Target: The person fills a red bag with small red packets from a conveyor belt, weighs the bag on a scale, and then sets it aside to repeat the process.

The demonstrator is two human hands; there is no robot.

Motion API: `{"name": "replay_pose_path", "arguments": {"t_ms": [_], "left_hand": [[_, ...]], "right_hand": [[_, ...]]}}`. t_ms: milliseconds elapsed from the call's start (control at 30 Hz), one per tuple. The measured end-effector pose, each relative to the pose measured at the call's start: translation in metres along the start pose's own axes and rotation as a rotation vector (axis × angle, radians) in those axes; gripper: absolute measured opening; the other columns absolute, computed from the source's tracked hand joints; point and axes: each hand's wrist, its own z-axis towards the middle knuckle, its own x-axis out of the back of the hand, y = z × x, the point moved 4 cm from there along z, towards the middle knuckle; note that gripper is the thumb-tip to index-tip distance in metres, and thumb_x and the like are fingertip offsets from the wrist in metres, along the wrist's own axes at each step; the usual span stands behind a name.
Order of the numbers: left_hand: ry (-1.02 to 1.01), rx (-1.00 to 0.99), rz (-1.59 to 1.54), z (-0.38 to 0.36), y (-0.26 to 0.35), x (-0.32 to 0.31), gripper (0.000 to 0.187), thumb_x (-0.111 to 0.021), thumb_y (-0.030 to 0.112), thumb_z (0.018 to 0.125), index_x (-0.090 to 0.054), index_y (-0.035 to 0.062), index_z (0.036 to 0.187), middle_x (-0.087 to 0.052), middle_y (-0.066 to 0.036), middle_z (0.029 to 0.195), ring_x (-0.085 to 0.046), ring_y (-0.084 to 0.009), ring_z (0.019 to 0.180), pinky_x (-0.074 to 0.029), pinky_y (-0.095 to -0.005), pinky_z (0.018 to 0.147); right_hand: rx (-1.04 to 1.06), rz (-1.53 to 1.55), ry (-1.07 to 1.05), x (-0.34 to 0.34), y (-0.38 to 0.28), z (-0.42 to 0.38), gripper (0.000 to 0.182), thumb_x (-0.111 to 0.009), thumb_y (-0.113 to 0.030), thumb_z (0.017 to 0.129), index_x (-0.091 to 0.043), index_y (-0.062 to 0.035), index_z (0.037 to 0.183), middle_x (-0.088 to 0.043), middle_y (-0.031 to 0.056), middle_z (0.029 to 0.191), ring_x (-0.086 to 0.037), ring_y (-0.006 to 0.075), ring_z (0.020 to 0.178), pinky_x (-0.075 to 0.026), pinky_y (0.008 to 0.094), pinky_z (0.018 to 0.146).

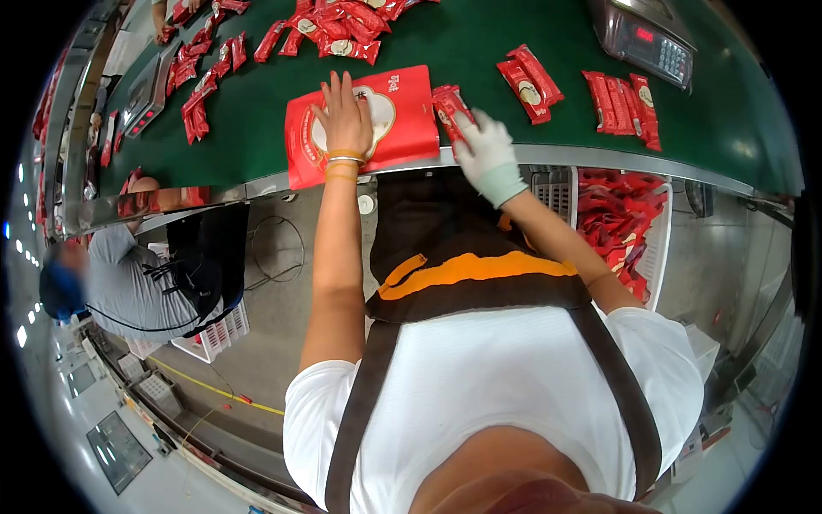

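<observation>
A large red bag lies flat on the green table at its front edge. My left hand, bare with bands at the wrist, rests on the bag with its fingers spread. Right beside the bag is a small red packet. My right hand, in a white glove, touches that packet at its right side; whether the fingers grip it cannot be made out. Farther right lie a pair of red packets and a row of several red packets.
A scale stands at the back right, another scale at the left. Red packets are piled at the back. A white crate of red bags stands below the table. At the left is a co-worker.
</observation>
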Motion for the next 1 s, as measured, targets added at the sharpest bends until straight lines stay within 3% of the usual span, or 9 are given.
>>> {"name": "replay_pose_path", "arguments": {"t_ms": [200,367,433,500,700,800,900,967,1000], "left_hand": [[-0.014,0.022,-0.021,0.000,-0.001,0.001,0.059,-0.042,0.025,0.096,-0.030,0.0034,0.149,-0.022,-0.020,0.158,-0.017,-0.0416,0.147,-0.009,-0.0653,0.114],[-0.005,0.039,-0.022,-0.001,-0.001,-0.002,0.058,-0.042,0.025,0.096,-0.030,0.0036,0.149,-0.022,-0.020,0.158,-0.017,-0.0418,0.147,-0.009,-0.0652,0.115],[-0.010,0.034,-0.025,0.001,-0.001,0.000,0.058,-0.042,0.024,0.096,-0.031,0.0038,0.149,-0.022,-0.020,0.158,-0.017,-0.0419,0.147,-0.009,-0.0654,0.114],[-0.009,0.036,-0.031,0.001,0.000,0.002,0.058,-0.042,0.024,0.096,-0.031,0.0039,0.149,-0.022,-0.020,0.158,-0.017,-0.0419,0.147,-0.009,-0.0654,0.114],[-0.002,0.034,-0.036,0.001,-0.001,0.000,0.058,-0.042,0.024,0.096,-0.031,0.0030,0.149,-0.023,-0.021,0.158,-0.017,-0.0417,0.147,-0.009,-0.0654,0.114],[-0.002,0.030,-0.033,0.002,0.001,0.001,0.058,-0.042,0.024,0.096,-0.031,0.0018,0.149,-0.023,-0.021,0.158,-0.017,-0.0416,0.147,-0.009,-0.0652,0.114],[0.000,0.029,-0.038,0.001,0.001,0.004,0.059,-0.043,0.024,0.096,-0.030,0.0009,0.149,-0.023,-0.021,0.158,-0.017,-0.0414,0.147,-0.009,-0.0649,0.114],[-0.003,0.003,-0.058,0.000,0.009,0.006,0.060,-0.043,0.025,0.096,-0.029,0.0006,0.149,-0.023,-0.021,0.158,-0.017,-0.0412,0.147,-0.008,-0.0647,0.115],[0.024,-0.019,-0.013,0.000,0.012,0.010,0.061,-0.043,0.025,0.096,-0.027,0.0007,0.150,-0.023,-0.021,0.158,-0.017,-0.0403,0.147,-0.008,-0.0641,0.115]], "right_hand": [[-0.037,-0.084,-0.194,-0.015,0.021,0.001,0.066,-0.068,-0.021,0.080,-0.044,-0.0179,0.141,-0.059,0.0166,0.114,-0.059,0.0368,0.098,-0.050,0.0466,0.085],[-0.011,-0.026,-0.118,-0.010,0.021,0.012,0.063,-0.068,-0.030,0.081,-0.047,-0.0218,0.139,-0.062,0.0128,0.109,-0.062,0.0346,0.096,-0.052,0.0455,0.082],[-0.172,0.034,-0.074,-0.006,0.033,0.019,0.059,-0.065,-0.028,0.082,-0.047,-0.0209,0.139,-0.064,0.0131,0.103,-0.061,0.0351,0.097,-0.051,0.0464,0.084],[-0.191,0.123,-0.062,0.019,0.034,0.014,0.056,-0.061,-0.024,0.084,-0.047,-0.0174,0.138,-0.065,0.0143,0.104,-0.060,0.0386,0.098,-0.050,0.0474,0.085],[-0.323,0.623,-0.297,0.013,0.038,-0.002,0.060,-0.064,-0.023,0.084,-0.049,-0.0041,0.139,-0.064,0.0170,0.121,-0.063,0.0286,0.109,-0.048,0.0337,0.093],[-0.419,0.807,-0.587,0.002,0.025,0.029,0.063,-0.069,-0.027,0.081,-0.052,-0.0008,0.136,-0.063,0.0191,0.124,-0.063,0.0243,0.110,-0.046,0.0300,0.096],[0.042,0.483,-0.352,-0.019,0.024,0.072,0.059,-0.072,-0.030,0.078,-0.058,-0.0028,0.128,-0.064,0.0208,0.115,-0.063,0.0355,0.101,-0.049,0.0373,0.092],[0.498,0.142,-0.391,-0.054,0.028,0.096,0.048,-0.073,-0.030,0.076,-0.063,-0.0057,0.116,-0.065,0.0197,0.109,-0.061,0.0406,0.098,-0.049,0.0420,0.090],[0.459,0.057,-0.570,-0.078,0.025,0.102,0.040,-0.072,-0.027,0.075,-0.064,-0.0062,0.108,-0.066,0.0193,0.107,-0.061,0.0403,0.097,-0.049,0.0426,0.089]]}}
